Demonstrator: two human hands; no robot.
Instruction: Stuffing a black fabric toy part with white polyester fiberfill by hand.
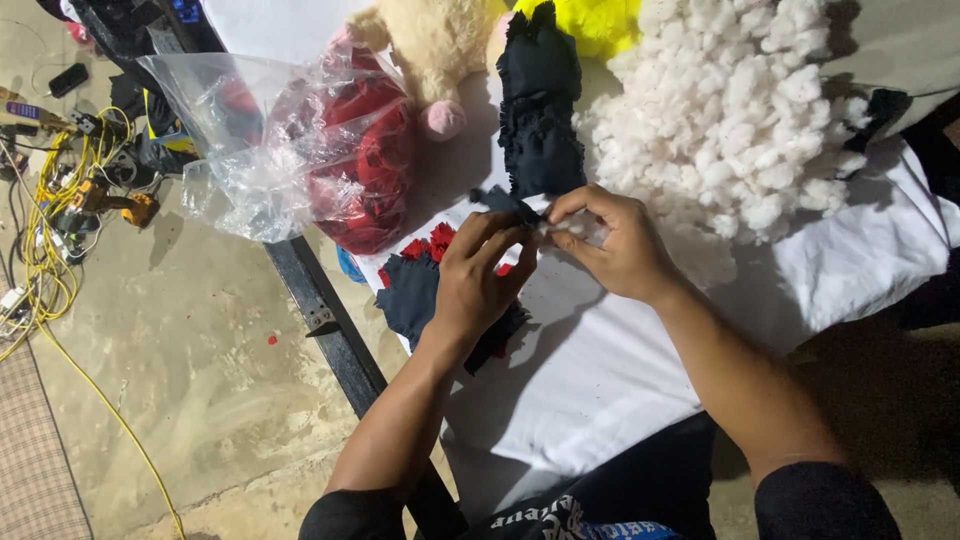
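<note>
My left hand [478, 272] pinches the lower end of a dark navy ruffled fabric piece [540, 110] that stretches away over the white cloth [600, 370]. My right hand [615, 240] meets it fingertip to fingertip, holding a small tuft of white stuffing against the fabric's opening. A big heap of white fluffy stuffing [740, 110] lies just beyond my right hand. Under my left wrist lies another navy piece with red ruffled trim [425, 270].
A clear plastic bag [290, 150] holding red fabric sits at the table's left edge. A beige plush toy [435, 50] and a yellow fuzzy item [595, 20] lie at the back. On the concrete floor to the left, yellow cables [50, 250] and tools are spread.
</note>
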